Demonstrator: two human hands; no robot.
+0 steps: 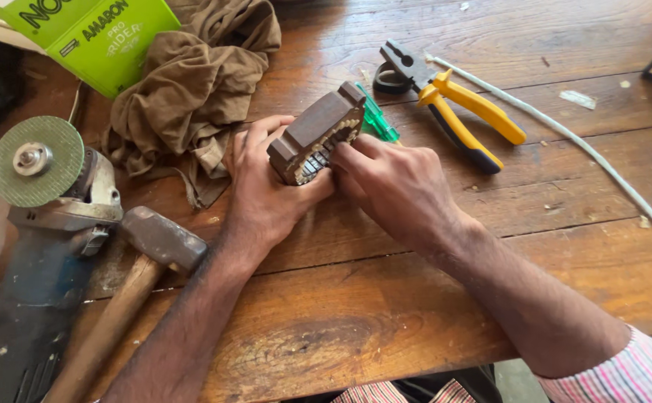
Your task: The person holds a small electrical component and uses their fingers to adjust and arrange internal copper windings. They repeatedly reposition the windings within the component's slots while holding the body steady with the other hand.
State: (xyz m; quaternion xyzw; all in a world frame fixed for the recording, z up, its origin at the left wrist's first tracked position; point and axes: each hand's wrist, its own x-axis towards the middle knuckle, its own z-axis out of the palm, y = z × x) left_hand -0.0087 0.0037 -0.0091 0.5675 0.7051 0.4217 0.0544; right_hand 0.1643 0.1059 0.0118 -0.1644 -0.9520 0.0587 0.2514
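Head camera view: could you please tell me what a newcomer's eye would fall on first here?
At centre, the left hand and right hand grip a brown metal motor stator on the wooden table. Yellow-handled pliers lie just beyond. At far left, an angle grinder with a green disc sits beside a hammer.

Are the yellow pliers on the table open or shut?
Shut. The pliers lie flat on the table, yellow handles close together and the jaws meeting at the tip.
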